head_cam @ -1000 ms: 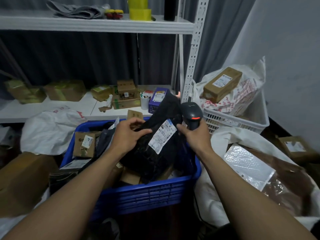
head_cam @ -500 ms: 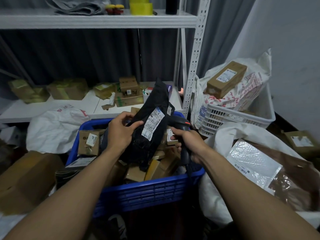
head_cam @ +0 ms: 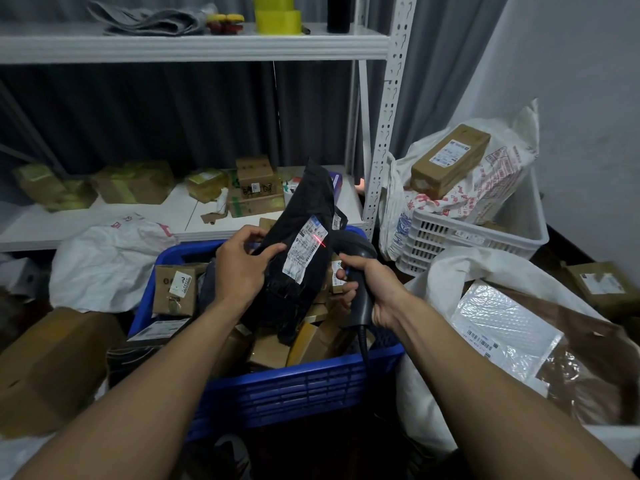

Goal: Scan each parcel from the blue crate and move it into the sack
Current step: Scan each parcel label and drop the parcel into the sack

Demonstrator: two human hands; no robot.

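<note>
While both forearms reach over the near wall of the blue crate (head_cam: 294,389), the left hand (head_cam: 239,268) holds a black plastic parcel (head_cam: 294,292) by its left edge. The thumb and fingers (head_cam: 251,233) curl round the wrap and pinch it, so it stands nearly upright above the boxes in the crate. Just right of those fingers, the right hand (head_cam: 377,296) is wrapped tight round the handle of a scanner (head_cam: 358,249), whose head points at the white label (head_cam: 304,249) on the parcel. A red line (head_cam: 319,240) now crosses that label. Half a second ago the hands sat much the same, but no line showed. A second ago the parcel hung lower over the crate and the scanner stood upright beside it, not aimed. I judge the scan is happening right now, so this parcel is nearly ready to leave. Further right of the scanner hand lies the open white sack (head_cam: 436,271), with a bubble envelope (head_cam: 498,330) already inside; the black parcel is not yet there. Many boxes remain in the crate. Beyond the fingers, more boxes sit on a white shelf (head_cam: 166,211).
</note>
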